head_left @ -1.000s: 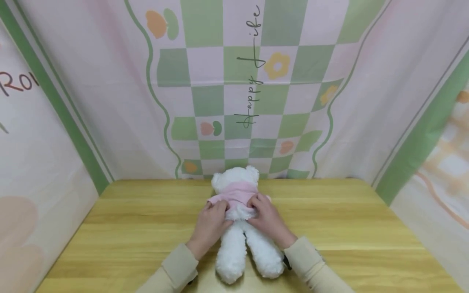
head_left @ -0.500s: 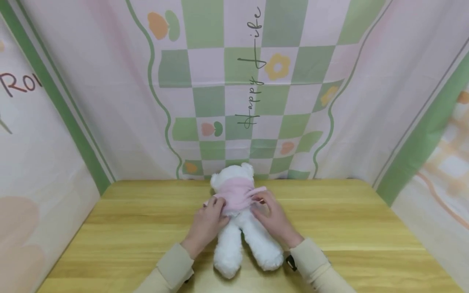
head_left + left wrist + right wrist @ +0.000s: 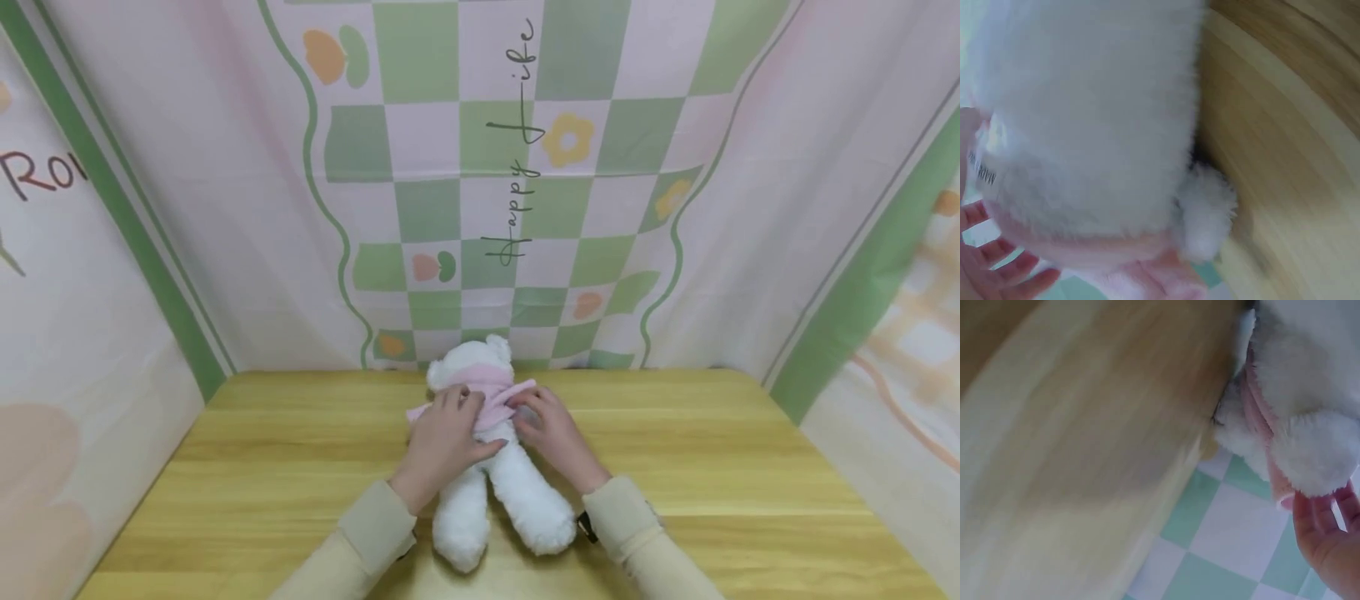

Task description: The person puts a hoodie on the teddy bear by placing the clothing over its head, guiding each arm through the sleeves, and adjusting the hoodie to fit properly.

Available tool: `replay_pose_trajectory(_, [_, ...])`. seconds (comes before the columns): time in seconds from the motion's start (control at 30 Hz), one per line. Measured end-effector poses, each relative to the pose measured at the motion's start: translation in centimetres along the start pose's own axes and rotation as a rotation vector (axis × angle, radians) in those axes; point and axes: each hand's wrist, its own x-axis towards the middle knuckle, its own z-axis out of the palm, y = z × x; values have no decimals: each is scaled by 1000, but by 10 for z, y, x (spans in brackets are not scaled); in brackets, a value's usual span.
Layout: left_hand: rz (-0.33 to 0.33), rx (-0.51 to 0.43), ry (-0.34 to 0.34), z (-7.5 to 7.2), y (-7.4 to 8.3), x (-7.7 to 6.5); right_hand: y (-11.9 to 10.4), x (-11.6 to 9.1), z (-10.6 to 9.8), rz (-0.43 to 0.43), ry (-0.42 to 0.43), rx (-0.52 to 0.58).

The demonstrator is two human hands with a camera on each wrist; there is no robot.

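Note:
A white plush teddy bear (image 3: 529,500) lies on its front, legs toward me and head at the far table edge. It wears a pink shirt (image 3: 487,375), bunched around its back. My left hand (image 3: 442,433) rests over the left side of the shirt, fingers loosely bent and thumb out over the bear's lower back. In the left wrist view its fingers (image 3: 997,269) are spread beside the shirt hem. My right hand (image 3: 555,433) has curled fingers at the shirt's right edge and appears to pinch it. A fluffy white ball (image 3: 1316,453) covers its fingertips in the right wrist view.
The bear lies on a wooden table (image 3: 675,467). Behind it hangs a green-and-white checked curtain (image 3: 420,208) that meets the far table edge. Printed cloth panels stand along both sides.
My left hand has moved right and up over the bear's back, its thumb stretched out. The right hand stays near the shirt's right edge. The bear has shifted slightly left.

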Motion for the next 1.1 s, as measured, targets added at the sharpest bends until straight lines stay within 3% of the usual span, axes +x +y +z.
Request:
replay_pose_trajectory(0.17, [-64,-30,-88,4,2,2,-2,1,2,-32,-97,8])
replay_pose_trajectory(0.43, [-117,-2,-41,9,1,4,1,-9,-4,-29,-227,229])
replay_pose_trajectory(0.57, [-77,-31,-123,4,-2,6,4,-12,-4,-51,-231,151])
replay_pose_trajectory(0.67, [-55,-180,-205,-3,-11,15,7,-12,-3,-49,-197,59])
replay_pose_trajectory(0.73, [-113,-333,-224,-7,-20,25,10,-12,-3,-31,-177,37])
replay_pose_trajectory(0.83, [-247,-508,-164,-9,-33,42,12,-12,-4,-8,-149,47])
replay_pose_trajectory(0.93, [-322,-497,-111,-3,-45,56,15,-12,-6,-2,-131,63])
replay_pose_trajectory(1.03, [-340,-461,-113,7,-53,63,17,-13,-6,0,-121,76])
replay_pose_trajectory(1.1, [-350,-490,-124,13,-56,65,18,-13,-7,-8,-113,78])
